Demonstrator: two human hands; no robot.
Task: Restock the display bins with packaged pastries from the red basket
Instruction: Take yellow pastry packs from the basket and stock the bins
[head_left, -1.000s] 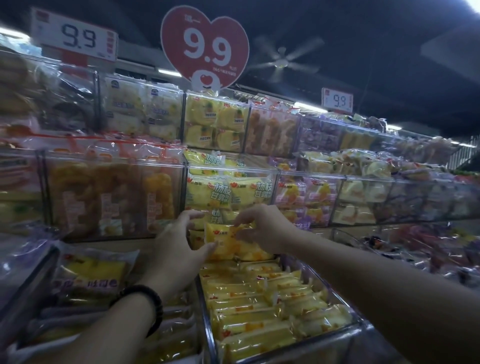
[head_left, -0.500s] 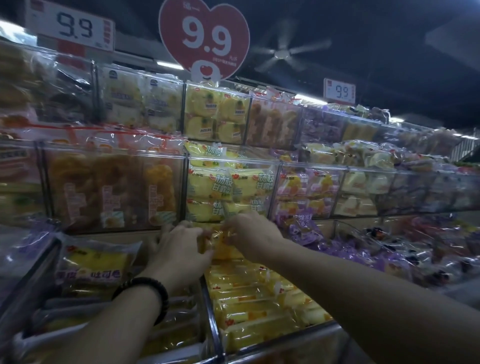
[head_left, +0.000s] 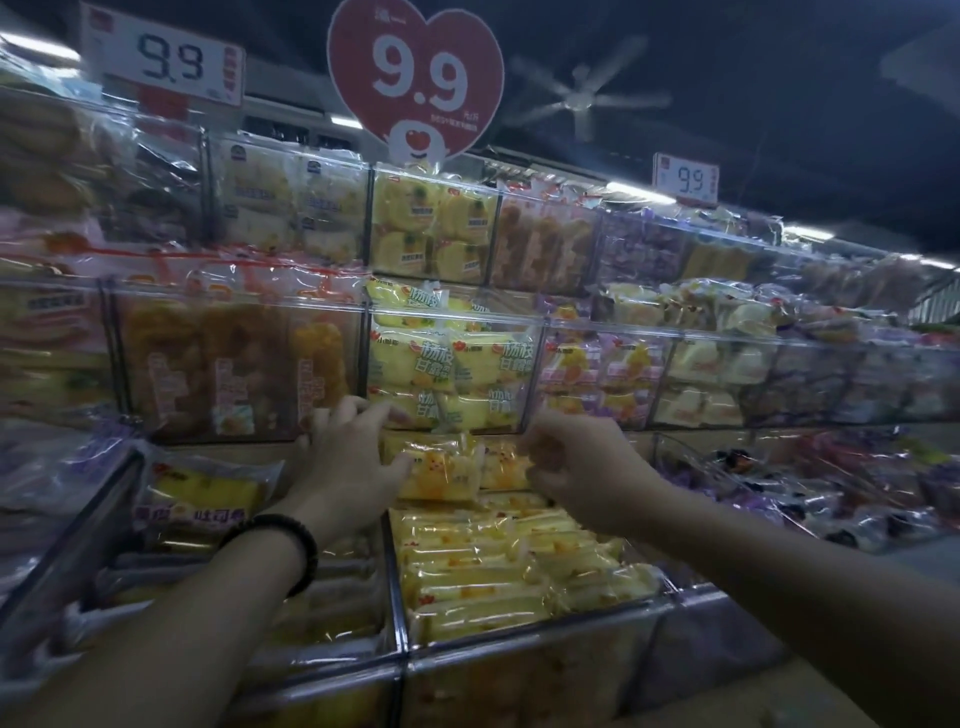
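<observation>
Blur smears the pastry packet (head_left: 441, 470) the right hand (head_left: 579, 467) pinches; left hand (head_left: 345, 460) touches it, fingers (head_left: 366, 413) spread.

A single wide-angle camera sits on the person's head, facing forward and a little upward at the tiered display bins (head_left: 457, 312) — close enough that the left hand (head_left: 343, 462) and right hand (head_left: 582, 465) reach in at mid-frame, the heart-shaped price sign (head_left: 415, 78) at the top edge.

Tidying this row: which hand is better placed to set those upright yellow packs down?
Probably right: the right hand pinches the yellow packs; the left hand only touches them, fingers spread.
</observation>
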